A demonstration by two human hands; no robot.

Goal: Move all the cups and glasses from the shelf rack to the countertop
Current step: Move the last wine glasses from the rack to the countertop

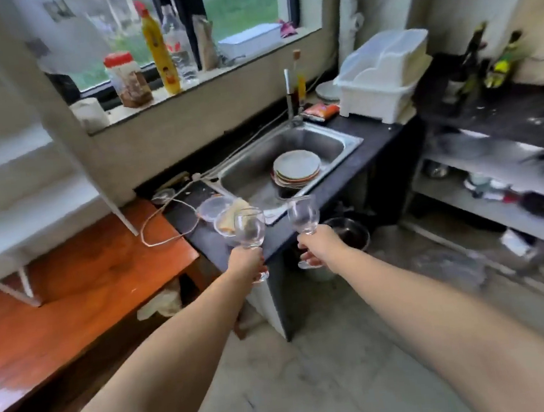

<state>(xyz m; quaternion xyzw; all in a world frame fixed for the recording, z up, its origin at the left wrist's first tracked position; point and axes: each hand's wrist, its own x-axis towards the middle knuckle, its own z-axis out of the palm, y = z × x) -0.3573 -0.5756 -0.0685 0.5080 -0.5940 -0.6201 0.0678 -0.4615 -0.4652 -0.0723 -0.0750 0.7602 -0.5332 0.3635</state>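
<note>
My left hand [247, 261] grips the stem of a clear wine glass [249, 230], held upright just in front of the dark countertop's [372, 148] near edge. My right hand [318, 246] holds a second clear wine glass [303, 216] by its stem, also upright, a little to the right and level with the first. Both arms reach forward from the bottom of the view. The white shelf rack [10, 186] stands at the left on an orange-brown wooden table [81, 293]; its visible shelves look blurred and I see no cups on them.
A steel sink [260, 166] with stacked plates [297, 169] is set in the countertop. Clear plastic lids [212, 208] and a white cable [165, 223] lie at its left end. A white dish rack [381, 80] sits at the right end. Bottles line the windowsill. A metal bowl [350, 231] sits on the floor.
</note>
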